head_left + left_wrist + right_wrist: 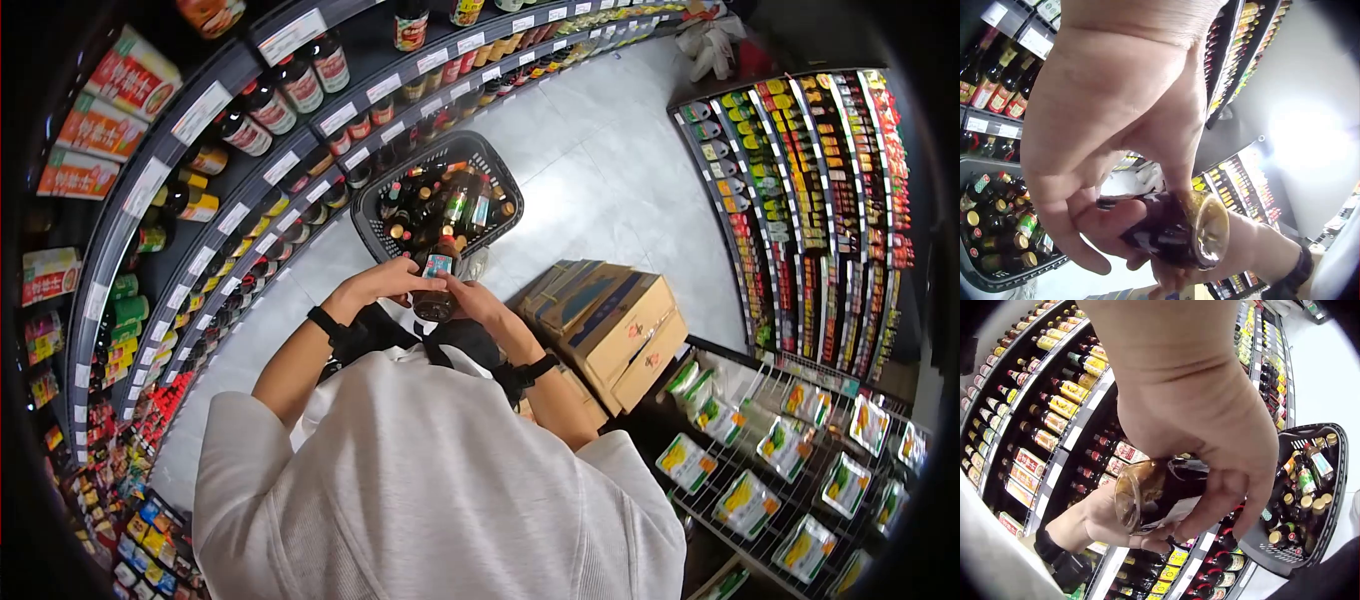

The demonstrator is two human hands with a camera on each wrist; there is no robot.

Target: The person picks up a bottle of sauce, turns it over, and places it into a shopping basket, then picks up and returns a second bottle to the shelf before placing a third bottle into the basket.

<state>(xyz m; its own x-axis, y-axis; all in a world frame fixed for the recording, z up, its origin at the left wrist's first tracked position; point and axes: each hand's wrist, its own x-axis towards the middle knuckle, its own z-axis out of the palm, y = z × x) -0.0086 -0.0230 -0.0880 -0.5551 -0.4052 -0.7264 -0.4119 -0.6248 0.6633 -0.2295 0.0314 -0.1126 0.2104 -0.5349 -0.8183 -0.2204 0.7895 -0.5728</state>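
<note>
In front of my chest, both hands hold a glass bottle of dark sauce [437,262], with a red cap and a blue label. Its neck tilts away from me, and its clear base faces back. My left hand [385,283] grips it from the left side; in the left wrist view its fingers curl round the dark bottle [1163,228]. From the other side my right hand [478,302] grips the same bottle, its fingers bent over the glass [1163,490] in the right wrist view. Part of the label is hidden by the fingers.
Just beyond the hands, a black shopping basket [365,215] holds many bottles lying and standing. Shelves [215,225] of bottled sauces curve along the left. Cardboard boxes [630,335] are stacked at right, near a wire rack [745,455] of packets. Another shelf unit [800,200] stands far right.
</note>
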